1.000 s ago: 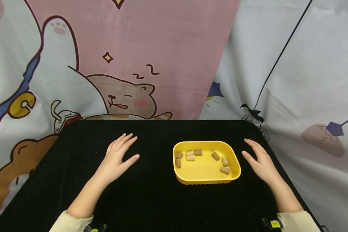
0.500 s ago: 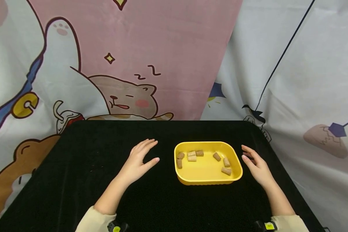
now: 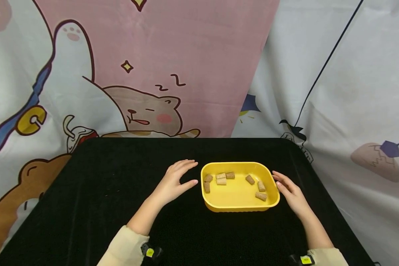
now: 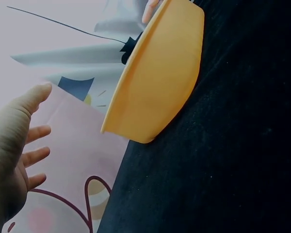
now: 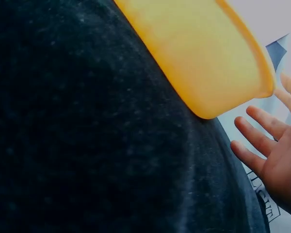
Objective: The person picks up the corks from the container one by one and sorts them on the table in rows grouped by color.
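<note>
A yellow plastic basin (image 3: 236, 203) stands on the black table, with several small brown cork-like cylinders (image 3: 261, 196) lying in it in two loose groups. My left hand (image 3: 174, 184) hovers just left of the basin, its fingers spread and nothing in them; the left wrist view shows a gap between that hand (image 4: 14, 150) and the basin's side (image 4: 155, 73). At the basin's right end is my right hand (image 3: 292, 194), fingertips at the rim. Whether they touch it I cannot tell. In the right wrist view its fingers (image 5: 257, 136) are extended beside the basin wall (image 5: 203, 58).
The black cloth-covered table (image 3: 119, 207) reaches back to a hanging cartoon-print curtain (image 3: 212, 74). White fabric (image 3: 352, 92) hangs along the right side. Each wrist carries a small dark device with a yellow label (image 3: 150, 252).
My left hand has moved right, up close to the basin. The right hand has come slightly left to the basin's right rim. The basin and its contents stay put.
</note>
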Tool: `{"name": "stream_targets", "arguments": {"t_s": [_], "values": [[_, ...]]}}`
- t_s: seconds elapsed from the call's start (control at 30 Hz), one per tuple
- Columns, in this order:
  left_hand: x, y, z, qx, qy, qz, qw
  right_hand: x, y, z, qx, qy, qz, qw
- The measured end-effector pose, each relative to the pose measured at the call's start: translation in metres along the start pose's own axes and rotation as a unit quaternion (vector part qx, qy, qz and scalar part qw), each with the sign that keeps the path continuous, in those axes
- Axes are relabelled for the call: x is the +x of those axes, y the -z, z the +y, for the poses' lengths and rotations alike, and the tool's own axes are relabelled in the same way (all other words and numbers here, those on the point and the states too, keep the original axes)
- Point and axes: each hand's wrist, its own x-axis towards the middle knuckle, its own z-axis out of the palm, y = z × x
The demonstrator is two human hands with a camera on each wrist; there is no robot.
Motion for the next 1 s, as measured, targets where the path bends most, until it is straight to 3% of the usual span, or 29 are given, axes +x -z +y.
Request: {"name": "stream_targets", "arguments": {"t_s": [0.4,0.67,1.0], "values": [[0.022,-0.015,-0.007,0.03,-0.023,-0.048,0.9981,-0.002,-0.005,0.008,0.036,-0.014,-0.014,0.9992],[0.037,-0.018,-0.007,0.042,-0.039,-0.077,0.9954,-0.004,-0.006,0.015,0.066,-0.022,-0.022,0.9973],[0.057,-0.029,-0.008,0.044,-0.05,-0.14,0.9878,-0.006,-0.005,0.02,0.125,-0.014,-0.039,0.9913]]}}
